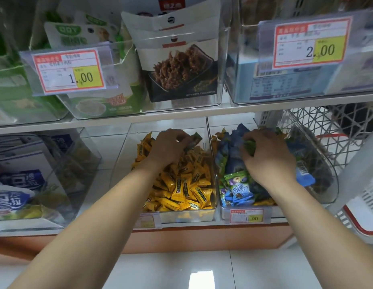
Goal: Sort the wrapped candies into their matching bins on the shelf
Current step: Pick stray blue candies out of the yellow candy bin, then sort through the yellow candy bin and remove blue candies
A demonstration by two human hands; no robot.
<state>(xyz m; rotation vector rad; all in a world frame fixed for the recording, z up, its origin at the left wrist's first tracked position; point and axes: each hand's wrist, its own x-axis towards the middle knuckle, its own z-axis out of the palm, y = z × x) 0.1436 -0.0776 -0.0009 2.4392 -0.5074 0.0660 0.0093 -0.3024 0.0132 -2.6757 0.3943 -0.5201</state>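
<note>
Both hands in bins, mixed stock, mis-drop risk.
Left hand [171, 147] hovers over the yellow-candy bin [191, 216] and pinches a dark green candy [195, 139] by its end; a loose pinch could let it fall and get buried in the yellow heap. Right hand [269, 159], fingers curled round a green candy [249, 146] in the blue-candy bin [277, 211], may drag neighbouring wrappers over the divider.

Side by side: clear plastic bin of yellow wrapped candies [187, 215] left, clear plastic bin of blue and green wrapped candies [279, 212] right — white lattice basket [327, 132] beyond. Left hand [171, 147] over the first, pinching a dark wrapped candy [194, 140]; right hand [267, 157] in the second, gripping green wrapped candies [249, 147].
</note>
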